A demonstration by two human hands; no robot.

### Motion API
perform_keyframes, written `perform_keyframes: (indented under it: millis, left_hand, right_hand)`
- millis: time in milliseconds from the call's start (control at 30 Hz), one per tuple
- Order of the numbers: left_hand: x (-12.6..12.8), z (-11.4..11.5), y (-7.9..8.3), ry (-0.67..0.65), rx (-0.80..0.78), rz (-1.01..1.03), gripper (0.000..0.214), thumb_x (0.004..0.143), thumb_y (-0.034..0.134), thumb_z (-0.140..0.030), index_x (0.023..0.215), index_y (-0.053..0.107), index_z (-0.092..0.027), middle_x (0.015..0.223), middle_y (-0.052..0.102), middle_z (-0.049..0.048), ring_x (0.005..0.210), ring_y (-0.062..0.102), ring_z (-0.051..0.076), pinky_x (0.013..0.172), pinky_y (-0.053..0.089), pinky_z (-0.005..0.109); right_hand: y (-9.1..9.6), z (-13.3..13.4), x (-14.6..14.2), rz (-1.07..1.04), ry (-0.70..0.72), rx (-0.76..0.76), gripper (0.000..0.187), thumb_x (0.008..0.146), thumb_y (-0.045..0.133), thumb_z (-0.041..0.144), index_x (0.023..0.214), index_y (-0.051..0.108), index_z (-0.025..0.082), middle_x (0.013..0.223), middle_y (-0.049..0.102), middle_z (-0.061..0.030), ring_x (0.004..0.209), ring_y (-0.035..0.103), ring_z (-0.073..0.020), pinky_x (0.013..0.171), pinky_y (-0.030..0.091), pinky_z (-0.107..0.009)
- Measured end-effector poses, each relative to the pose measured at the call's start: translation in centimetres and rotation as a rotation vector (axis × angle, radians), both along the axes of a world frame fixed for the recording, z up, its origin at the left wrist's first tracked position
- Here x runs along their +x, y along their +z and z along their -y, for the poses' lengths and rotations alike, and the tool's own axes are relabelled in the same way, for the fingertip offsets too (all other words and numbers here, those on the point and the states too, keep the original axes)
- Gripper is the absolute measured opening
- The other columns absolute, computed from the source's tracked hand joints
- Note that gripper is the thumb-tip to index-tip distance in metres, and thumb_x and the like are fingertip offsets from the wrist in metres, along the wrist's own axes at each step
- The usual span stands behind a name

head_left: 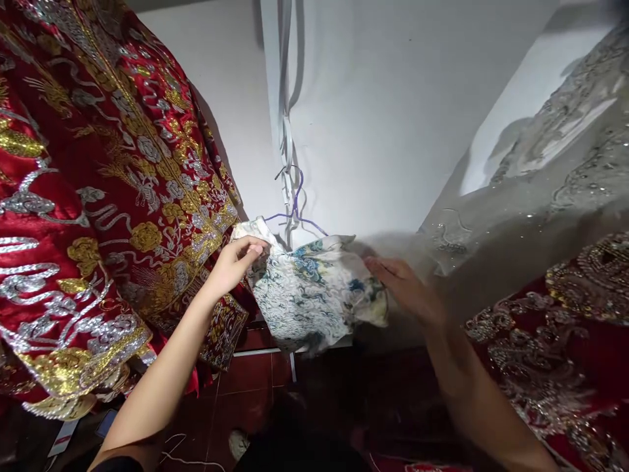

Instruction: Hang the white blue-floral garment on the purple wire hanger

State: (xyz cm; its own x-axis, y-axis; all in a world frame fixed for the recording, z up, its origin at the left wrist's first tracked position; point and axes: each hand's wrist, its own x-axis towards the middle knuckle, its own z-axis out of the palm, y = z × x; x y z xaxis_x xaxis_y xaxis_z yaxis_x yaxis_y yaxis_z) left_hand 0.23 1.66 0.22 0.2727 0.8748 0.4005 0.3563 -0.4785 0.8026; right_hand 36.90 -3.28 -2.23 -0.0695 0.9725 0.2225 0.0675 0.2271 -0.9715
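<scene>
A short white top with a blue and green pattern (304,298) hangs in front of me on a purple hanger (296,196). My left hand (238,262) pinches the top's left shoulder, thumb against fingers. At the opposite edge, my right hand (398,278) has its fingers closed on the fabric by the sleeve; the hand and forearm are somewhat blurred. The lower right part of the top is smeared by motion. The hanger's hook is up against a white looped strap (285,147) on the wall.
Red garments with gold and silver embroidery (142,170) hang close on the left. To the right are a sheer beaded pale gown (545,177) and a dark red beaded garment (540,347). Below lies a red tiled floor (240,380) with a white cable (191,462).
</scene>
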Motion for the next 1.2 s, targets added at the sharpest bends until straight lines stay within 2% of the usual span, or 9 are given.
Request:
perform_keyframes:
  millis: [200, 367, 633, 700, 833, 933, 1033, 1100, 1200]
  left_hand:
    - [4.5, 1.0, 2.2, -0.268, -0.159, 0.175, 0.041, 0.095, 0.055, -0.040, 0.131, 0.057, -0.019, 0.126, 0.065, 0.0121, 0.103, 0.065, 0.021, 0.086, 0.053, 0.037]
    - [8.4, 1.8, 1.4, -0.329, -0.197, 0.201, 0.046, 0.095, 0.058, -0.041, 0.134, 0.055, -0.019, 0.133, 0.062, 0.0118, 0.121, 0.059, 0.026, 0.103, 0.047, 0.042]
    - [10.6, 4.9, 3.7, -0.336, -0.207, 0.616, 0.041, 0.097, 0.052, -0.031, 0.136, 0.051, -0.021, 0.148, 0.051, 0.0114, 0.126, 0.058, 0.026, 0.112, 0.043, 0.047]
    - [11.2, 6.4, 4.2, -0.341, -0.253, 0.739, 0.037, 0.096, 0.053, -0.026, 0.132, 0.054, -0.020, 0.143, 0.056, 0.0102, 0.126, 0.058, 0.024, 0.114, 0.041, 0.046]
    - [10.6, 9.8, 3.7, -0.394, -0.517, 0.865, 0.030, 0.095, 0.052, -0.025, 0.123, 0.061, -0.018, 0.120, 0.066, 0.0111, 0.100, 0.067, 0.019, 0.094, 0.054, 0.037]
    - [7.6, 11.5, 2.5, -0.416, -0.798, 0.733, 0.030, 0.092, 0.057, -0.029, 0.119, 0.064, -0.019, 0.087, 0.063, 0.0066, 0.051, 0.047, 0.007, 0.049, 0.044, 0.022]
    - [4.2, 12.3, 2.0, -0.388, -0.921, 0.408, 0.026, 0.092, 0.058, -0.038, 0.108, 0.065, -0.019, 0.070, 0.053, -0.0006, 0.041, 0.018, 0.001, 0.037, 0.014, 0.017]
    - [2.7, 12.6, 2.3, -0.333, -0.840, 0.133, 0.032, 0.095, 0.053, -0.045, 0.095, 0.066, -0.016, 0.067, 0.055, -0.0003, 0.042, 0.024, 0.003, 0.038, 0.017, 0.018]
    - [2.0, 12.5, 3.3, -0.159, -0.477, -0.175, 0.040, 0.097, 0.048, -0.048, 0.083, 0.066, -0.017, 0.066, 0.058, 0.0009, 0.056, 0.047, 0.010, 0.051, 0.039, 0.021]
  right_hand:
    - [4.1, 2.0, -2.9, 0.087, -0.008, 0.137, 0.033, 0.097, 0.052, 0.053, 0.089, 0.064, 0.023, 0.090, 0.075, -0.0070, 0.070, 0.071, -0.0198, 0.062, 0.057, -0.033]
    - [3.0, 3.4, -6.6, 0.477, 0.069, 0.136, 0.032, 0.096, 0.051, 0.053, 0.091, 0.064, 0.025, 0.084, 0.068, -0.0041, 0.073, 0.063, -0.0216, 0.065, 0.053, -0.035]
    - [2.9, 6.2, -2.8, 0.097, -0.196, 0.117, 0.028, 0.093, 0.057, 0.051, 0.102, 0.067, 0.027, 0.082, 0.069, -0.0047, 0.069, 0.065, -0.0226, 0.055, 0.052, -0.031]
    - [2.6, 8.1, -2.5, 0.140, -0.078, 0.110, 0.025, 0.093, 0.058, 0.047, 0.108, 0.067, 0.029, 0.088, 0.071, -0.0040, 0.070, 0.066, -0.0219, 0.055, 0.053, -0.030]
    - [1.9, 9.9, -2.7, 0.384, 0.523, 0.096, 0.026, 0.090, 0.065, 0.045, 0.110, 0.070, 0.030, 0.097, 0.074, -0.0027, 0.081, 0.068, -0.0217, 0.071, 0.057, -0.032]
    - [0.8, 7.9, -2.4, 0.456, 0.624, 0.052, 0.027, 0.097, 0.053, 0.045, 0.104, 0.072, 0.027, 0.099, 0.074, -0.0039, 0.090, 0.069, -0.0214, 0.080, 0.056, -0.035]
    - [-1.1, 4.1, -2.1, 0.437, 0.267, 0.136, 0.027, 0.097, 0.052, 0.044, 0.110, 0.068, 0.027, 0.110, 0.071, -0.0059, 0.101, 0.067, -0.0236, 0.089, 0.054, -0.040]
    - [-2.5, 1.7, -2.4, 0.397, 0.082, 0.276, 0.037, 0.094, 0.057, 0.044, 0.128, 0.059, 0.031, 0.131, 0.062, -0.0077, 0.118, 0.060, -0.0264, 0.099, 0.050, -0.044]
    - [-3.5, -0.4, -3.5, 0.448, 0.091, 0.411, 0.044, 0.093, 0.056, 0.045, 0.136, 0.055, 0.033, 0.144, 0.052, -0.0074, 0.133, 0.050, -0.0281, 0.108, 0.044, -0.044]
